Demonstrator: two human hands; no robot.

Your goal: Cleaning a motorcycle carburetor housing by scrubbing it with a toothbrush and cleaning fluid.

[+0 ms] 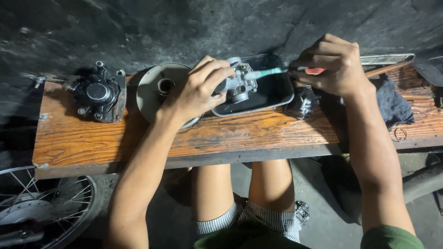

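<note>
Head view, left hand [196, 92]: we gripped the grey carburettor [239, 82], held over the tray's near-left corner.
Right hand [333, 64]: we clasped a screwdriver [281, 71], tip touching the carburettor.
Tray [282, 94]: dark metal; contents hard to tell.
Beside left grip: round grey disc [152, 90].

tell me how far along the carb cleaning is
Done: the carburetor is off the bike and partly stripped; a dark part lies beside the tray. In hand: the left hand holds it over the tray while the right hand works a toothbrush on it. Left: finishing the scrub and refitting, likely.
</note>
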